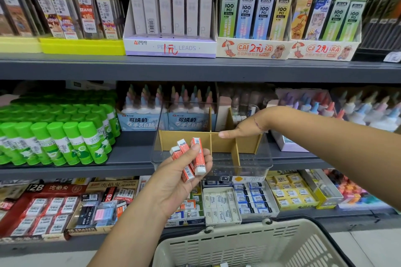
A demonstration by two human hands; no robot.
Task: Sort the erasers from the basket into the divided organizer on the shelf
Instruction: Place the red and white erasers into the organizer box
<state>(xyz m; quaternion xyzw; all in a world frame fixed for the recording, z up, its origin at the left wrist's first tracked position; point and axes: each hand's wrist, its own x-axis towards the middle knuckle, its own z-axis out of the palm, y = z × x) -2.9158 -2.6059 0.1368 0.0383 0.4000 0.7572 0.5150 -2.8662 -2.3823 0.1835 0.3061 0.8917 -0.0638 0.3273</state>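
Left grip (180, 180) pinches red erasers (198, 158); right grip (247, 129) reaches into organizer (186, 137) rear, open/closed can't tell. I'd feed 1 at a time, flat, same cell.

Long grey shelves (195, 69) run across the shop, one above the other; the top one holds a yellow tray (82, 46) of tall packs, a white and purple box (169, 49) marked PENCIL LEADS, and bright lead tubes (262, 13); the middle one has green glue sticks (54, 138) and white glue bottles (368, 117); the floor (377, 247) is pale; the light is bright.
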